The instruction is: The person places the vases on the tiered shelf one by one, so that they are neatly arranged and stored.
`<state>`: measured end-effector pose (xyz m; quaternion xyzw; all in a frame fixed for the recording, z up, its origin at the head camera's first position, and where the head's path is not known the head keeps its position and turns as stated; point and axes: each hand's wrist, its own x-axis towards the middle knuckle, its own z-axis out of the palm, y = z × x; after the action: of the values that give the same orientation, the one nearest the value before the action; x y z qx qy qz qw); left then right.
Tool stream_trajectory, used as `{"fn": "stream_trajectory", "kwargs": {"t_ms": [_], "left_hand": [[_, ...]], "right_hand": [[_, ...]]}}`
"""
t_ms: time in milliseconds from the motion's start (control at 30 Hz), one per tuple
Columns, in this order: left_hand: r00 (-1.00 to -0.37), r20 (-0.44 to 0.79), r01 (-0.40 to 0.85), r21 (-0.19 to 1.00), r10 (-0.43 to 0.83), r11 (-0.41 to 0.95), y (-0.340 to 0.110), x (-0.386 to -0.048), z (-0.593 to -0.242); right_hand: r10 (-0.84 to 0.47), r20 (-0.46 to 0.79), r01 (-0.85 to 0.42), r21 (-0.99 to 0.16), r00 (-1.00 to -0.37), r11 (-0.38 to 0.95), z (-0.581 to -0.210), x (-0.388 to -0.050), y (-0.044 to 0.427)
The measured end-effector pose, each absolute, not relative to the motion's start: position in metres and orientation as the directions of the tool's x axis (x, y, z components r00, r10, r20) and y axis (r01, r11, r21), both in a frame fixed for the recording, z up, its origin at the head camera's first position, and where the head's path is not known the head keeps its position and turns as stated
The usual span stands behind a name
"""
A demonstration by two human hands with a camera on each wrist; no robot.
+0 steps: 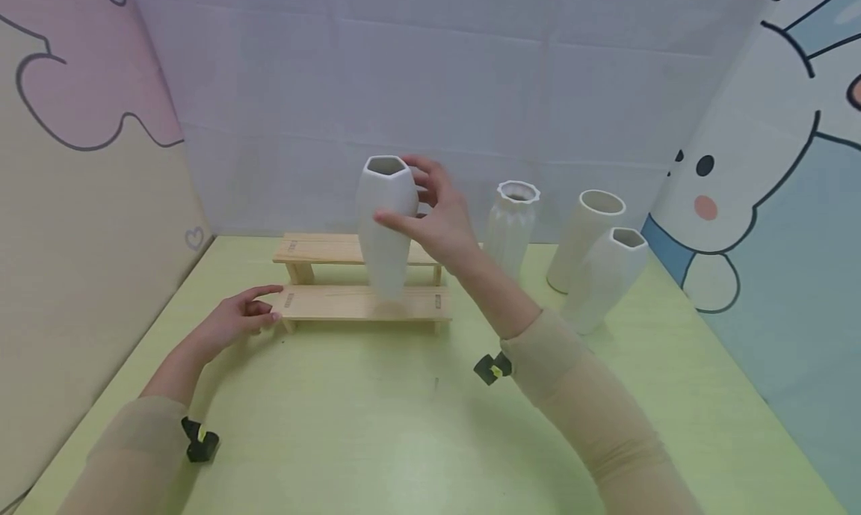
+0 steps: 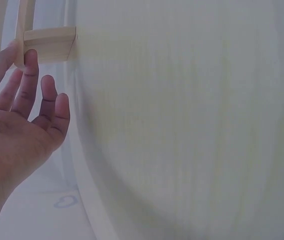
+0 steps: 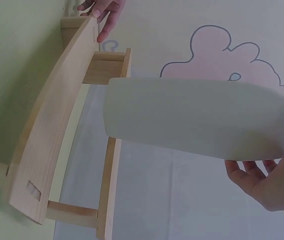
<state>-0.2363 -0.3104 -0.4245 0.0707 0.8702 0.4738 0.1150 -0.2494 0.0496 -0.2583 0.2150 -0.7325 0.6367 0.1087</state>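
Observation:
My right hand [image 1: 440, 220] grips a white vase [image 1: 386, 216] with a five-sided mouth, near its top. The vase is upright, and its narrow base is at the lower board of a two-step wooden stand [image 1: 323, 303]. Whether the base touches the board, I cannot tell. In the right wrist view the same vase [image 3: 192, 117] lies across the picture, fingers [image 3: 254, 177] under its wide end. My left hand [image 1: 235, 321] holds the left end of the lower board between thumb and index finger. Its other fingers hang loosely curled in the left wrist view.
Right of the stand are a white vase [image 1: 511, 227] with a scalloped rim, a round-mouthed cylinder vase [image 1: 581, 238] and another angular white vase [image 1: 605, 279]. A pale cloth wall [image 1: 430, 89] stands behind the light green table [image 1: 377, 410], with printed panels on both sides.

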Motion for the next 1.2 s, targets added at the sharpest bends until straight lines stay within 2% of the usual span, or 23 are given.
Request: {"fn": "stream_trajectory", "kwargs": {"t_ms": [400, 700, 1200], "left_hand": [[-0.964, -0.129, 0.016, 0.843, 0.231, 0.537, -0.307, -0.235, -0.426], [-0.963, -0.133, 0.010, 0.850, 0.234, 0.526, -0.309, -0.234, -0.426], [-0.962, -0.124, 0.020, 0.857, 0.243, 0.515, -0.309, -0.234, -0.423]], "right_hand": [[-0.217, 0.447, -0.471, -0.879, -0.868, 0.069, -0.269, -0.254, 0.023], [-0.237, 0.406, -0.439, -0.892, -0.883, 0.110, -0.279, -0.258, 0.004], [-0.262, 0.418, -0.458, -0.882, -0.870, 0.115, -0.294, -0.261, -0.024]]}}
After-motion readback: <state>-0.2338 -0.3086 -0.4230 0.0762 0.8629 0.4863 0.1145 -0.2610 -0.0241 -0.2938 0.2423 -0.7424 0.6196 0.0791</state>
